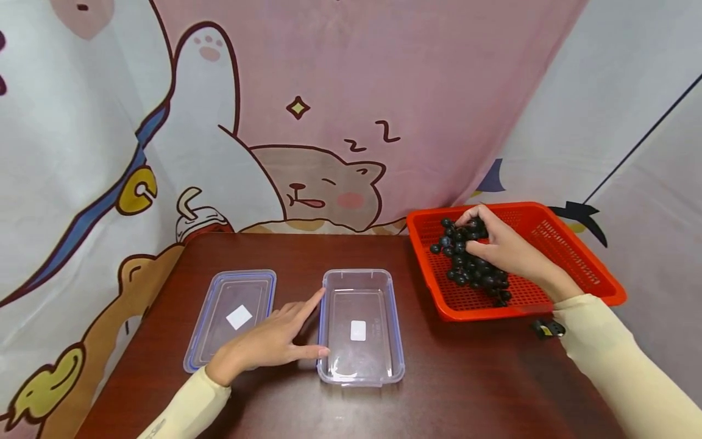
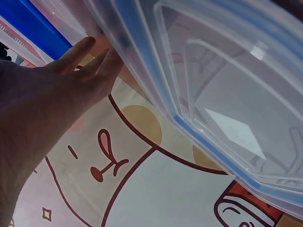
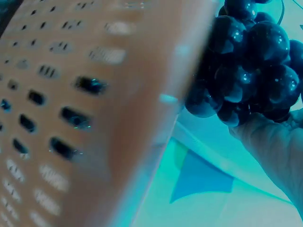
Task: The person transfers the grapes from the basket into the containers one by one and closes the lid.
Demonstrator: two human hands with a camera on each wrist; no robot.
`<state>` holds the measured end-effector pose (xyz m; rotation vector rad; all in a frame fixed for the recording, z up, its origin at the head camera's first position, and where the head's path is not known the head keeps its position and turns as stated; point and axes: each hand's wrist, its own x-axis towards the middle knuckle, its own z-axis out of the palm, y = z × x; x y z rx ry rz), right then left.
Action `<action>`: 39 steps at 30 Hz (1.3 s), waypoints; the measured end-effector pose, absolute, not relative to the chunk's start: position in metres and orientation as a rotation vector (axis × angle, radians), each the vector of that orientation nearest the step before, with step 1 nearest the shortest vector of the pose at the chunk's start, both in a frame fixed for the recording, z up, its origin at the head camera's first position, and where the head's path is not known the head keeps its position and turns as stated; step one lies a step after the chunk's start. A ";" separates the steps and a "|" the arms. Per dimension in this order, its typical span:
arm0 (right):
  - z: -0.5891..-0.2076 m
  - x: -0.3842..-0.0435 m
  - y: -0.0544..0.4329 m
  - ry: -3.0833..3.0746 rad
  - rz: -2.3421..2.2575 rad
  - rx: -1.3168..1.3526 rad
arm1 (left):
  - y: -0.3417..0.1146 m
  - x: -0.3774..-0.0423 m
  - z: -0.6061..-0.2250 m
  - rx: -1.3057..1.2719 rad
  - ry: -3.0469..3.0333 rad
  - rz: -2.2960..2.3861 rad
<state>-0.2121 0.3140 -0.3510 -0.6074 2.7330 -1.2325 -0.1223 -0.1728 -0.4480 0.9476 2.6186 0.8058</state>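
In the head view, my right hand (image 1: 501,244) grips a bunch of dark grapes (image 1: 474,274) from above, thumb and fingers bent around its upper part. The bunch hangs over the red plastic basket (image 1: 584,244), overlapping its left half. In the right wrist view, the thumb presses against the round, shiny grapes (image 3: 267,45). My left hand (image 1: 269,344) is spread beside a clear plastic container (image 1: 359,363), index fingertip and thumb tip at its left rim. No lid covers the container, and a white label shows at its bottom.
Left of the container lies a clear rectangular lid (image 1: 219,326) with a blue edge and white label, partly behind my left hand. A cartoon-printed curtain (image 1: 439,91) rises behind the brown table (image 1: 466,390). A small black object (image 1: 548,329) shows by my right sleeve.
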 end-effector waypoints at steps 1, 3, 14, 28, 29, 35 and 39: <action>-0.350 -0.212 0.312 2.728 -1.237 -0.624 | -0.173 -0.122 -0.448 0.948 2.617 0.806; -0.348 -0.212 0.309 2.716 -1.251 -0.642 | -0.174 -0.121 -0.448 0.945 2.615 0.807; -0.346 -0.209 0.286 2.655 -1.314 -0.792 | -0.175 -0.120 -0.450 0.928 2.619 0.793; -0.339 -0.210 0.249 2.570 -1.349 -0.948 | -0.172 -0.124 -0.447 0.945 2.612 0.776; -0.339 -0.210 0.245 2.561 -1.348 -0.964 | -0.172 -0.124 -0.447 0.946 2.612 0.773; -0.338 -0.212 0.223 2.483 -1.361 -1.049 | -0.172 -0.124 -0.447 0.928 2.612 0.762; -0.340 -0.211 0.208 2.432 -1.354 -1.092 | -0.173 -0.124 -0.446 0.918 2.608 0.760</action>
